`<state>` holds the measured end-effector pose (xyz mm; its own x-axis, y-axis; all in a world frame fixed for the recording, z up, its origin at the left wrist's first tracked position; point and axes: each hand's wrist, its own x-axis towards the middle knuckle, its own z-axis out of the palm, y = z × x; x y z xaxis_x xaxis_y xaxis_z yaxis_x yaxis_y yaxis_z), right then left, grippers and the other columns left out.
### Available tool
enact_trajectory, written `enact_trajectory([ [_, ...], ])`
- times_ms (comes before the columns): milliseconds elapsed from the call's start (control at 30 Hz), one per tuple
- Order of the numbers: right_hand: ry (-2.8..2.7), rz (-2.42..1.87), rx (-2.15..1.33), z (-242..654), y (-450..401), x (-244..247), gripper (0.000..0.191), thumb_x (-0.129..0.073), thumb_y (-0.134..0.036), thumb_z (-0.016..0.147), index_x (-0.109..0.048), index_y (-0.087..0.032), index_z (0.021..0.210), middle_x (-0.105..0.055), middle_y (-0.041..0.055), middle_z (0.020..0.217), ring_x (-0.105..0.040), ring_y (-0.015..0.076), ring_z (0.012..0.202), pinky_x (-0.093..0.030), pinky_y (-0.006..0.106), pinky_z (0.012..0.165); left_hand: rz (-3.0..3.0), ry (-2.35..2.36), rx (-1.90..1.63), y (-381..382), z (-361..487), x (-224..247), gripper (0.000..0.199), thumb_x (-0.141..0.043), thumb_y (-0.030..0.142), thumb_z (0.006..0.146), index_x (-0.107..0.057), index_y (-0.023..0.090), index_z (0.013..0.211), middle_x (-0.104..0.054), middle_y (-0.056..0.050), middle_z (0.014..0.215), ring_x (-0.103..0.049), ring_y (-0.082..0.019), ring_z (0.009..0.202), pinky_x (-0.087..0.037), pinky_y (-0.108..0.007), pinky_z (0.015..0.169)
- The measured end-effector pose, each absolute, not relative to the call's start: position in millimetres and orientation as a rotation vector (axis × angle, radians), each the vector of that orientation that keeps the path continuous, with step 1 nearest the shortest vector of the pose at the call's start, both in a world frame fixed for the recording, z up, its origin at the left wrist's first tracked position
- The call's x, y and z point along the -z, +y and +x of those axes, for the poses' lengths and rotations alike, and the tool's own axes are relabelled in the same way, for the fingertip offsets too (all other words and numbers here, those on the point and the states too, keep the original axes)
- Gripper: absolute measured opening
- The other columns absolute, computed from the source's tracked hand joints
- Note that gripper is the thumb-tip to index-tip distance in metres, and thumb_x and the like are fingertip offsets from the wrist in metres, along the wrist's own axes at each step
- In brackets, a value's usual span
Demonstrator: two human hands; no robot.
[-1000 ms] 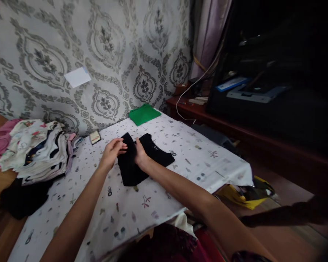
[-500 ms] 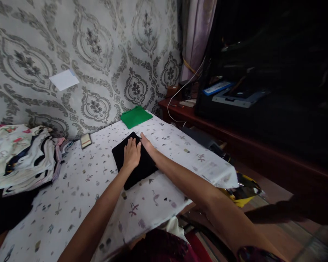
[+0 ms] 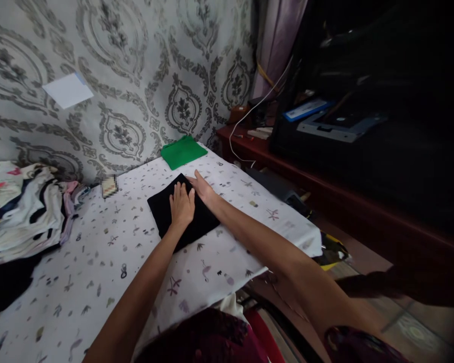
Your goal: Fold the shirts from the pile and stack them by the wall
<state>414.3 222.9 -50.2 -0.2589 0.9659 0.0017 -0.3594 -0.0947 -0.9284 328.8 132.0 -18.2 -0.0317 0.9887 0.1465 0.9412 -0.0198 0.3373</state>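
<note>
A folded black cloth, perhaps a garment, lies flat on the white patterned tablecloth. My left hand rests palm down on its middle, fingers stretched out. Along its far right edge is my right hand, tilted on its side with the thumb raised; its fingers reach onto the cloth's far corner and are partly hidden. Behind the black cloth, near the wall, a folded green cloth lies on the same table.
A pile of clothes stands on the left of the table, with a small blurred card beside it. On the right, a dark red wooden stand bears a large black screen. A white cable hangs down beside the curtain.
The view has shifted a little to the right. My left hand stays flat on the black cloth, and my right hand remains at its edge with its fingers now turned more over the corner.
</note>
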Motion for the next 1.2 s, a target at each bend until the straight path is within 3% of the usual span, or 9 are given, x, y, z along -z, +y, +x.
enact_trajectory([
  [133,-1.05,-0.946,-1.507,426.1,211.4,40.0,0.07,-0.013,-0.057,0.102,-0.048,-0.012,0.143,-0.052,0.0169,0.149,-0.046,0.0215,0.14,-0.033,0.042,0.118,2.131,2.116,-0.462,132.3,332.0,23.6,0.062,-0.023,0.044,0.103,-0.036,0.009,0.152,-0.029,-0.018,0.163,-0.021,-0.027,0.153,-0.02,-0.051,0.123],
  [333,-1.738,-0.952,-0.892,406.8,186.9,11.6,0.052,-0.035,-0.053,0.101,-0.063,-0.021,0.13,-0.062,0.0082,0.138,-0.052,0.0211,0.133,-0.036,0.037,0.116,2.198,2.024,-0.391,120.1,331.4,18.5,0.056,-0.033,0.03,0.101,-0.032,0.013,0.154,-0.029,-0.017,0.163,-0.02,-0.029,0.153,-0.019,-0.056,0.122],
  [567,-2.257,-1.313,-0.57,390.6,177.2,17.7,0.045,-0.037,-0.033,0.102,-0.053,-0.016,0.142,-0.043,0.0142,0.156,-0.029,0.0283,0.15,-0.024,0.057,0.12,2.424,1.606,-0.434,67.2,298.3,21.6,0.041,-0.036,0.032,0.101,-0.055,0.017,0.134,-0.061,-0.013,0.14,-0.051,-0.026,0.135,-0.031,-0.052,0.118],
  [733,-2.359,-1.409,-0.519,401.5,171.9,25.5,0.053,-0.037,-0.032,0.103,-0.04,-0.011,0.152,-0.027,0.0169,0.163,-0.017,0.0284,0.153,-0.017,0.059,0.121,2.234,1.839,-0.822,94.2,231.7,22.0,0.031,-0.043,0.026,0.096,-0.061,0.016,0.119,-0.057,-0.017,0.139,-0.048,-0.027,0.135,-0.037,-0.048,0.114],
  [800,-2.37,-1.399,-0.452,402.1,165.8,21.8,0.052,-0.038,-0.033,0.103,-0.043,-0.011,0.15,-0.03,0.0193,0.162,-0.018,0.0312,0.153,-0.015,0.062,0.121,1.994,2.02,-0.847,120.2,202.1,18.0,0.032,-0.048,0.024,0.091,-0.06,0.016,0.12,-0.06,-0.017,0.13,-0.054,-0.028,0.125,-0.042,-0.048,0.107],
  [900,-2.451,-1.175,-0.321,396.6,149.0,16.4,0.049,-0.041,-0.036,0.102,-0.049,-0.014,0.146,-0.033,0.0183,0.161,-0.017,0.0314,0.153,-0.014,0.06,0.122,1.71,2.078,-0.72,154.3,169.1,10.7,0.026,-0.054,0.029,0.087,-0.066,0.014,0.104,-0.069,-0.009,0.094,-0.066,-0.025,0.091,-0.052,-0.04,0.085],
  [1000,-2.606,-0.772,-0.288,386.0,128.0,19.8,0.051,-0.044,-0.041,0.101,-0.048,-0.02,0.147,-0.029,0.0135,0.164,-0.014,0.027,0.154,-0.016,0.054,0.123,1.65,1.994,-0.62,172.2,156.3,7.4,0.018,-0.062,0.031,0.08,-0.069,0.014,0.081,-0.063,-0.001,0.064,-0.06,-0.018,0.061,-0.049,-0.03,0.063],
  [1100,-2.704,-0.644,-0.336,376.7,113.9,30.3,0.065,-0.05,-0.051,0.098,-0.039,-0.017,0.152,-0.025,0.0171,0.164,-0.012,0.0292,0.154,-0.016,0.056,0.123,1.624,1.965,-0.575,179.8,157.3,9.6,0.01,-0.065,0.023,0.075,-0.07,0.014,0.076,-0.055,0.003,0.051,-0.053,-0.014,0.05,-0.043,-0.026,0.056],
  [1200,-2.743,-0.651,-0.353,372.1,109.7,39.1,0.076,-0.054,-0.059,0.094,-0.035,-0.017,0.154,-0.024,0.0182,0.164,-0.011,0.0314,0.154,-0.015,0.056,0.123,1.639,2.003,-0.596,187.8,161.0,14.5,0.007,-0.063,0.016,0.074,-0.07,0.014,0.076,-0.055,0.003,0.053,-0.054,-0.014,0.054,-0.044,-0.027,0.061],
])
